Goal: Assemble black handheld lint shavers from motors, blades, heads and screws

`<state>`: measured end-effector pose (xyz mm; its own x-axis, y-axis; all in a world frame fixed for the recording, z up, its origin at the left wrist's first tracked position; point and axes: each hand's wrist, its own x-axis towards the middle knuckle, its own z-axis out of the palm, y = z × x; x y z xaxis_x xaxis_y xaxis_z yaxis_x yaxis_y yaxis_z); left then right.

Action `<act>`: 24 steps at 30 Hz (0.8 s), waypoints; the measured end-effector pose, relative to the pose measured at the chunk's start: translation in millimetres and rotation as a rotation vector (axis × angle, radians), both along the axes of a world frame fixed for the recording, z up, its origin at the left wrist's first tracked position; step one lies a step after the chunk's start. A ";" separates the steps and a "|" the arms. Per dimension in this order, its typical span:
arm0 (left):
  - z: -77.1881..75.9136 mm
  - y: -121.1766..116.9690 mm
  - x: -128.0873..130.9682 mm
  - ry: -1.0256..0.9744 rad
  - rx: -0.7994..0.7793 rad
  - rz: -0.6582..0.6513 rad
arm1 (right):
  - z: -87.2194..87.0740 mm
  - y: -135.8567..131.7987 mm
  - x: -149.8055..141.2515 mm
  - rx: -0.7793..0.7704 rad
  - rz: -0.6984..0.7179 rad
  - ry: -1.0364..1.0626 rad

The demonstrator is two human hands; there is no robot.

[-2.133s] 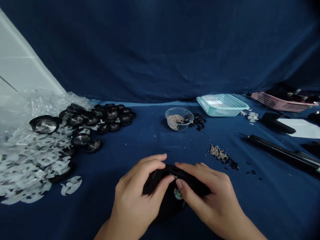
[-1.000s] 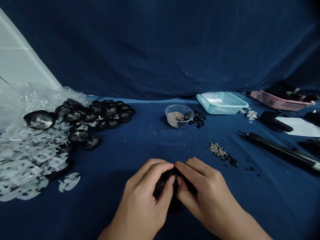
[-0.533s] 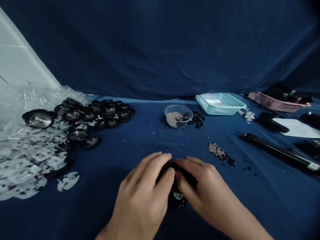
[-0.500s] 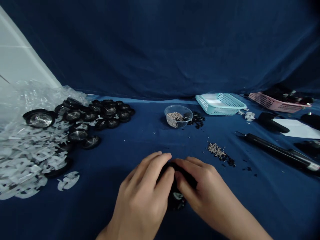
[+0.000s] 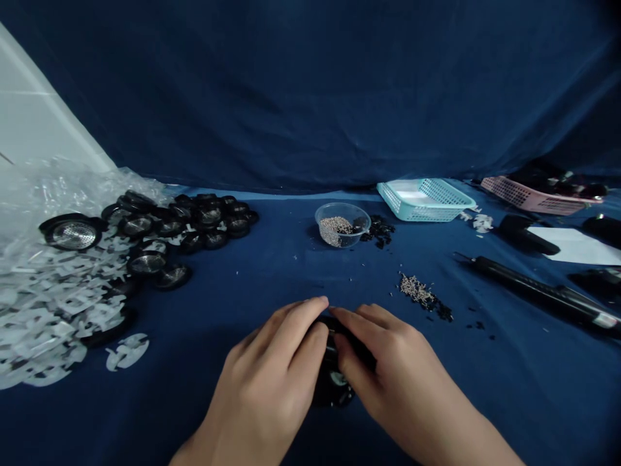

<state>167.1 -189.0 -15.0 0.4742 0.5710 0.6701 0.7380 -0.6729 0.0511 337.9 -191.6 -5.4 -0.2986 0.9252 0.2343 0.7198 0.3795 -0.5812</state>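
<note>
Between my two hands sits a black rounded part (image 5: pixel 332 353), mostly covered by the fingers; its exact kind is hidden. My left hand (image 5: pixel 272 369) curls over its left side, thumb and forefinger pressed on it. From the right, my right hand (image 5: pixel 383 356) grips the same part, with the thumb and forefinger near its top. Just under the hands, a darker lower area with a small pale piece (image 5: pixel 338 378) shows. To the right of the hands lies a small heap of screws (image 5: pixel 416 290) beside tiny black pieces (image 5: pixel 443 309).
At left are a pile of white plastic pieces (image 5: pixel 43 317) and several round black parts with mesh (image 5: pixel 208 217). A clear bowl of screws (image 5: pixel 339 226) stands beyond the hands. Farther right are a turquoise basket (image 5: pixel 427 210), a pink basket (image 5: pixel 533 197) and a black electric screwdriver (image 5: pixel 538 291).
The thumbs have drawn slightly apart, so more of the black part shows between them. Both hands still hold it. The whole view has shifted slightly.
</note>
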 end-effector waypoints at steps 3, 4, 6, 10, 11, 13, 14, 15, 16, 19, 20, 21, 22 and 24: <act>-0.3 -1.1 1.0 -0.041 0.030 -0.021 | 2.6 -0.4 1.1 -0.049 0.025 0.025; -0.7 -1.0 1.3 -0.047 0.043 -0.026 | 3.7 -0.6 1.4 -0.070 0.036 0.033; -1.8 -0.2 2.0 -0.042 0.069 -0.027 | 5.7 -0.8 1.5 -0.103 0.051 0.041; -4.5 2.3 4.4 -0.023 0.135 -0.027 | 7.8 -0.6 -0.4 -0.156 0.041 0.020; -5.2 2.6 5.1 -0.019 0.151 -0.037 | 8.0 -0.4 -1.1 -0.175 0.029 0.014; -7.0 2.5 6.1 -0.016 0.162 -0.065 | 8.0 -0.2 -2.0 -0.205 0.002 0.005; -8.0 2.2 6.4 -0.023 0.163 -0.075 | 7.9 -0.2 -2.3 -0.217 -0.010 0.001; -9.0 1.8 6.6 -0.035 0.164 -0.082 | 7.6 -0.2 -2.4 -0.223 -0.017 -0.002; -9.9 1.4 6.6 -0.045 0.159 -0.083 | 7.2 -0.2 -2.5 -0.226 -0.021 -0.006; -11.6 0.5 6.0 -0.059 0.145 -0.073 | 5.1 -1.0 -2.3 -0.216 -0.021 -0.005; -11.6 0.3 5.7 -0.055 0.140 -0.068 | 4.2 -1.4 -2.3 -0.204 -0.017 0.001; -11.5 0.2 5.4 -0.052 0.139 -0.062 | 3.2 -2.1 -2.5 -0.187 -0.013 0.010; -11.0 0.0 5.1 -0.048 0.141 -0.058 | 2.1 -2.8 -2.8 -0.166 -0.013 0.022; -9.7 -0.8 4.7 -0.045 0.152 -0.059 | 0.1 -4.3 -3.7 -0.123 -0.027 0.049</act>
<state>171.8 -189.8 -24.7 0.4719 0.4332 0.7679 0.6961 -0.7176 -0.0230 334.2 -195.9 -5.3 -0.2646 0.9552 0.1325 0.6982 0.2845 -0.6569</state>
